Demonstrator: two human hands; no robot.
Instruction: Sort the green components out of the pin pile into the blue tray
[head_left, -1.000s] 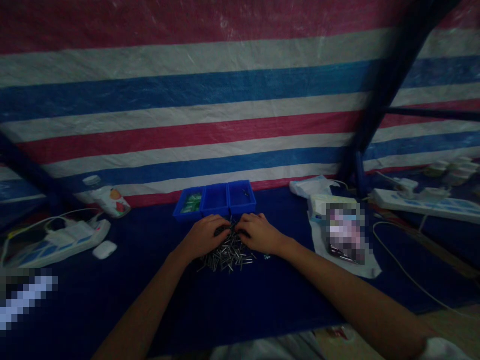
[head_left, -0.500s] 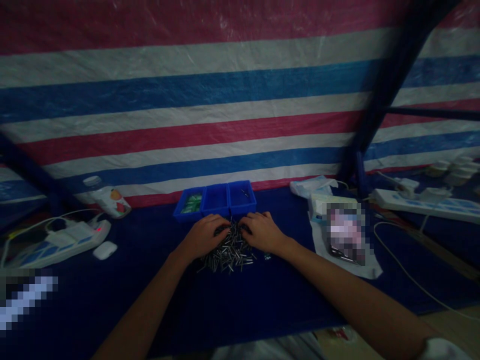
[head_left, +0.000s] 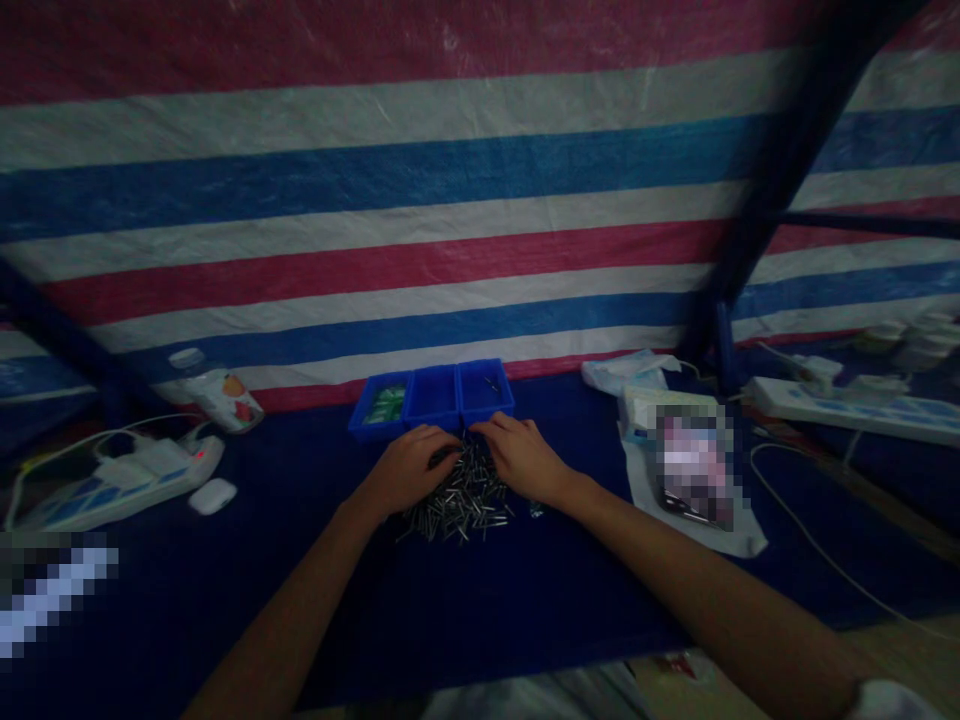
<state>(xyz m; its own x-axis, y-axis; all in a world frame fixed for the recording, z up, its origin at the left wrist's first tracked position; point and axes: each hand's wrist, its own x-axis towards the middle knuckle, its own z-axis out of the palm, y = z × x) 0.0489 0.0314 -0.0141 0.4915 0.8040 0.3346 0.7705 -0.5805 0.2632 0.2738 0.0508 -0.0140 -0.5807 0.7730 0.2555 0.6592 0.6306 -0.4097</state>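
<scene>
A loose heap of short, thin metal pins [head_left: 465,505] lies on the dark blue tabletop [head_left: 450,610]. My left hand [head_left: 412,465] curls over the heap's left side, its thumb and fingers bent towards each other around a dark gap; what it grips is hard to see. At the heap's far right edge my right hand [head_left: 525,455] has its fingertips drawn together, and anything between them is too small to name. Just behind both hands stands a blue three-compartment tray [head_left: 433,424]. Green pieces [head_left: 387,405] fill its left compartment, and a few pins [head_left: 491,384] rest in the right one.
On the left are a bottle [head_left: 225,398], a power strip [head_left: 127,485] and a small white case [head_left: 213,496]. To the right lie a tissue pack [head_left: 667,408], a white sheet [head_left: 645,490] and another power strip [head_left: 862,410] with a trailing cable. A striped sheet [head_left: 375,260] hangs behind.
My right hand has shifted slightly away from me and left, its fingertips now nearer the tray, uncovering more of the heap's right side. My left hand stays nearly still.
</scene>
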